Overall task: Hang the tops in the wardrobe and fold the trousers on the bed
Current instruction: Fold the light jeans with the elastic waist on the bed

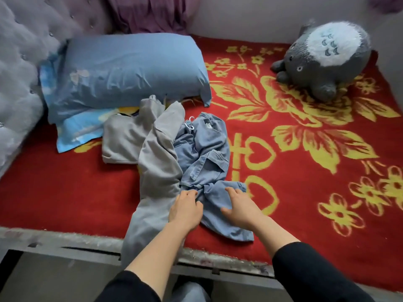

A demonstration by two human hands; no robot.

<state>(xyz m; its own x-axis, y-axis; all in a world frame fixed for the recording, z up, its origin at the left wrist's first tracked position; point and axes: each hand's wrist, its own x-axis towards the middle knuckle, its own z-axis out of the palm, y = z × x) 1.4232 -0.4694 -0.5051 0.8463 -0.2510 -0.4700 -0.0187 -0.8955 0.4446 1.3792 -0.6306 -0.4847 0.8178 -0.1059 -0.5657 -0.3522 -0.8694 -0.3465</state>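
Head view down onto a bed (54, 238) spread with a red blanket (65, 192) patterned in yellow flowers.

- **Centre:** crumpled blue denim jeans (205, 153), waistband toward 12 o'clock, one leg end toward 6 o'clock, just short of the bed's near edge.
- **9 o'clock side of the jeans:** a long grey garment (157, 171), touching the denim and lapped partly over it. Running from the lower edge of the pillows down past the near edge of the bed and hanging off it. Top or trousers: cannot tell.
- **Left hand** (185, 211): at the 6 o'clock end of the line between grey cloth and denim, fingers curled into a bunched fold of the jeans. Grip clenched on the denim.
- **Right hand** (239, 205): just at 3 o'clock of the left, laid palm-down on the lower leg of the jeans, fingers spread and only slightly bent, thumb out to the side. Grip released, resting on the cloth.
- **Arms:** black sleeves ending short of the wrists, forearms bare.
- **11 o'clock:** a plain blue pillow (130, 68) lying on a second pillow (74, 131) printed with sky and clouds.
- **9 to 10 o'clock:** a grey tufted headboard (19, 73).
- **2 o'clock:** a grey-and-white plush toy (322, 59), well apart from the clothes, lying tipped on the blanket.
- **12 o'clock:** a purple curtain (152, 12) against the wall.
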